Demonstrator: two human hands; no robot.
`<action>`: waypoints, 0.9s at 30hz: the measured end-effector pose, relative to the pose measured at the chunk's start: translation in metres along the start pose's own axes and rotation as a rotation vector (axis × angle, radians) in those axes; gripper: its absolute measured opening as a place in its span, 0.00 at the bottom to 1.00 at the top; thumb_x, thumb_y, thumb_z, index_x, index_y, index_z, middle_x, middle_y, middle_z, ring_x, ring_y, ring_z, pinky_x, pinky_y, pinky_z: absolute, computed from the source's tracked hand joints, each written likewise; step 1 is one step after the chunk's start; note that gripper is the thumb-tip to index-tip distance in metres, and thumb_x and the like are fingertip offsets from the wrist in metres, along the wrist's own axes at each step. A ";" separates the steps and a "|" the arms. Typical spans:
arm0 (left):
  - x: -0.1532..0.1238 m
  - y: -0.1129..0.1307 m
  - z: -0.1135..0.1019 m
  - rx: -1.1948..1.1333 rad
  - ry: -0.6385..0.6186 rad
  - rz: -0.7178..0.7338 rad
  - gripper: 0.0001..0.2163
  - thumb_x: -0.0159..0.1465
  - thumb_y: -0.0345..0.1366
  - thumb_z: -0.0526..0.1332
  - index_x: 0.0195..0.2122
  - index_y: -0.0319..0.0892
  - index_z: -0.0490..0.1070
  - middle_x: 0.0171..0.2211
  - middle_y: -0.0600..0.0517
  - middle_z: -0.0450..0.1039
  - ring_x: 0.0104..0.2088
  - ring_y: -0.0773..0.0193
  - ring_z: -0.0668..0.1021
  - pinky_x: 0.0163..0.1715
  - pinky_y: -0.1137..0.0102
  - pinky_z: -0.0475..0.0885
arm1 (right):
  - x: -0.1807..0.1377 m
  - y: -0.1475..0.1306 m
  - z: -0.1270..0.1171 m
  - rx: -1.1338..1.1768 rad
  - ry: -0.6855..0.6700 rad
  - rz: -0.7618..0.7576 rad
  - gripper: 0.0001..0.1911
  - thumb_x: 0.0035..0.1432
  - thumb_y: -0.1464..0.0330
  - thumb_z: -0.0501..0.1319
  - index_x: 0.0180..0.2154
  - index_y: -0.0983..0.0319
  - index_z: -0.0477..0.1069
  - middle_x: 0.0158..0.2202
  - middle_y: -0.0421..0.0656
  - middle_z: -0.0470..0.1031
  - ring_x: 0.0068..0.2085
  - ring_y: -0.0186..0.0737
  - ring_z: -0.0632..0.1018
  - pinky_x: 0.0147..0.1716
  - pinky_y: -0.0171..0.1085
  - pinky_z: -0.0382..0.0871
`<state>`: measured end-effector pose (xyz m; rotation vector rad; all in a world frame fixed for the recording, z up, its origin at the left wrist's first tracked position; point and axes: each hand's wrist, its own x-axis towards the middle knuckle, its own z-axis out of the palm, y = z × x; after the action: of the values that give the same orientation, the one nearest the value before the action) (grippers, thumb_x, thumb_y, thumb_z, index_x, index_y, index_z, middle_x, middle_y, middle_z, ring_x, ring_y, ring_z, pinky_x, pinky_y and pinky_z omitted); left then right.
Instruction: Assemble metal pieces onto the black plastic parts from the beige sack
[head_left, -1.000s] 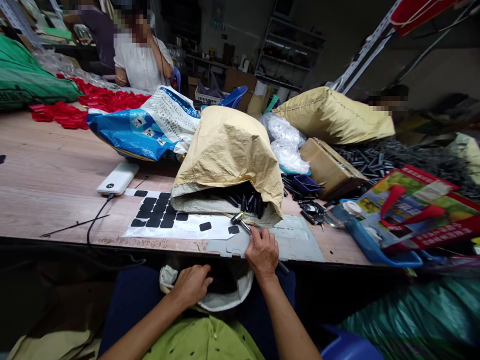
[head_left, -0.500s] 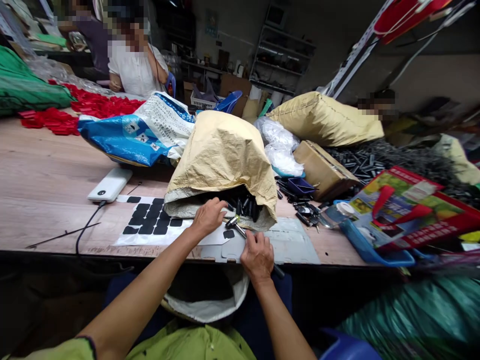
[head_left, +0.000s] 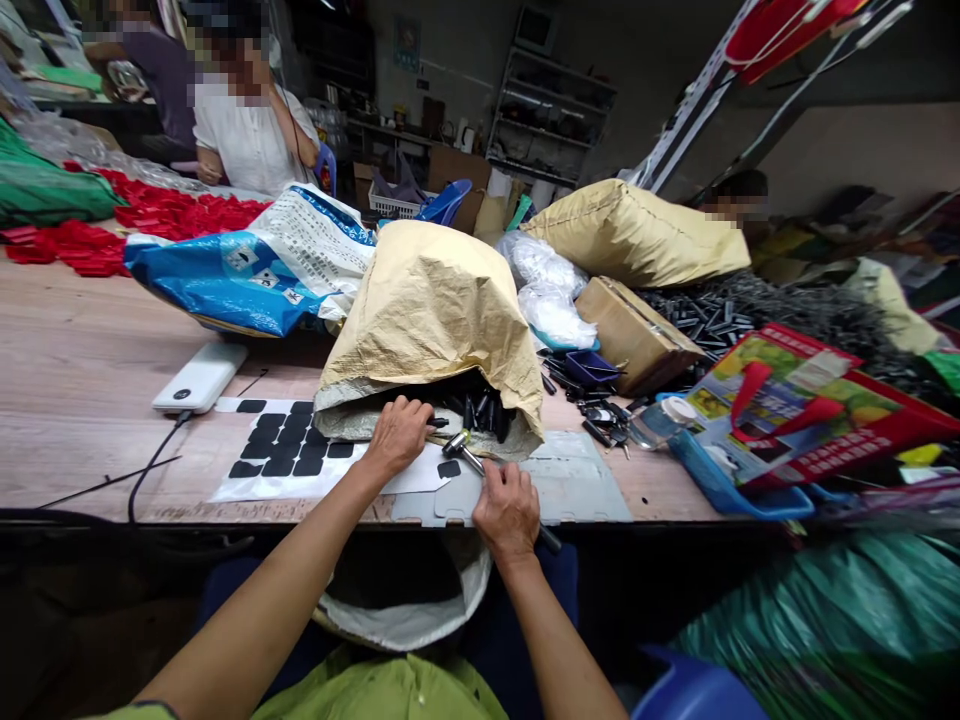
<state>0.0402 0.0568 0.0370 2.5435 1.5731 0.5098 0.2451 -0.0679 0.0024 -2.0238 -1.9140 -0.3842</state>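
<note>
My left hand [head_left: 396, 434] reaches to the mouth of a tan paper sack [head_left: 431, 310] lying on the wooden table, fingers curled round a small black part [head_left: 438, 422] at the opening. More black parts [head_left: 480, 408] show inside the sack. My right hand [head_left: 507, 508] rests at the table's front edge, closed on the handle of a small hammer [head_left: 459, 444] whose metal head points toward the sack. Beneath both lie a grey mat [head_left: 577, 490] and a white sheet of black adhesive pads [head_left: 289, 450].
A white power bank [head_left: 199, 376] with a black cable lies left. A blue and white bag [head_left: 247, 270], red parts [head_left: 150, 215], a cardboard box [head_left: 637, 335], a heap of black parts [head_left: 750, 310] and a blue tray [head_left: 739, 480] crowd the table. Other people sit at the far side. An open bag [head_left: 409, 610] is on my lap.
My left hand rose from the bag on my lap, reached the sack's opening and closed on a black part. The right hand stayed on the hammer.
</note>
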 end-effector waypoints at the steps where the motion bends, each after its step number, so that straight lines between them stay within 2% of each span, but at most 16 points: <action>1: -0.012 -0.004 -0.003 -0.011 0.025 -0.032 0.07 0.69 0.39 0.60 0.45 0.46 0.73 0.42 0.45 0.75 0.46 0.50 0.70 0.45 0.58 0.63 | 0.000 0.000 0.000 -0.004 0.000 -0.001 0.16 0.65 0.69 0.58 0.53 0.56 0.74 0.40 0.46 0.70 0.41 0.46 0.66 0.38 0.42 0.56; 4: -0.046 -0.012 -0.008 -0.082 0.072 -0.114 0.07 0.69 0.40 0.59 0.45 0.46 0.73 0.43 0.47 0.76 0.45 0.51 0.70 0.46 0.59 0.63 | 0.000 0.000 0.000 -0.014 0.000 -0.004 0.16 0.65 0.69 0.57 0.53 0.57 0.74 0.40 0.46 0.70 0.41 0.47 0.66 0.38 0.42 0.56; 8: -0.073 -0.009 -0.001 -0.236 -0.018 -0.072 0.07 0.68 0.40 0.61 0.44 0.46 0.74 0.43 0.49 0.75 0.46 0.53 0.71 0.47 0.61 0.64 | 0.000 -0.001 0.001 -0.015 0.020 -0.003 0.15 0.65 0.69 0.57 0.52 0.58 0.74 0.39 0.46 0.70 0.41 0.46 0.66 0.38 0.42 0.56; 14: -0.068 0.006 0.014 -0.365 -0.031 -0.052 0.07 0.64 0.39 0.65 0.42 0.48 0.79 0.39 0.50 0.75 0.45 0.54 0.71 0.47 0.61 0.63 | 0.003 0.004 -0.002 0.054 0.008 0.011 0.16 0.66 0.70 0.56 0.53 0.58 0.75 0.39 0.46 0.72 0.41 0.46 0.68 0.38 0.41 0.59; 18: -0.065 0.003 0.017 -0.407 -0.038 -0.060 0.09 0.61 0.41 0.69 0.42 0.49 0.80 0.38 0.51 0.75 0.44 0.55 0.70 0.47 0.61 0.62 | 0.000 0.007 -0.011 0.247 -0.004 0.007 0.18 0.69 0.70 0.52 0.54 0.59 0.75 0.40 0.46 0.73 0.41 0.45 0.71 0.41 0.40 0.64; 23: -0.065 0.001 0.016 -0.423 -0.058 -0.091 0.09 0.59 0.41 0.70 0.41 0.49 0.81 0.38 0.52 0.75 0.44 0.56 0.70 0.46 0.62 0.62 | -0.021 -0.002 -0.026 0.532 -0.019 0.017 0.19 0.72 0.65 0.50 0.56 0.59 0.73 0.42 0.46 0.76 0.44 0.43 0.77 0.45 0.38 0.70; 27: -0.063 0.003 0.015 -0.441 -0.077 -0.117 0.10 0.58 0.39 0.71 0.41 0.50 0.81 0.38 0.52 0.76 0.45 0.55 0.70 0.47 0.62 0.62 | -0.031 -0.011 -0.035 0.630 -0.073 0.000 0.19 0.72 0.67 0.50 0.57 0.60 0.73 0.44 0.47 0.77 0.44 0.41 0.79 0.45 0.37 0.72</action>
<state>0.0219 0.0010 0.0095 2.1058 1.3880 0.6521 0.2331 -0.1099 0.0222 -1.6273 -1.7741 0.2721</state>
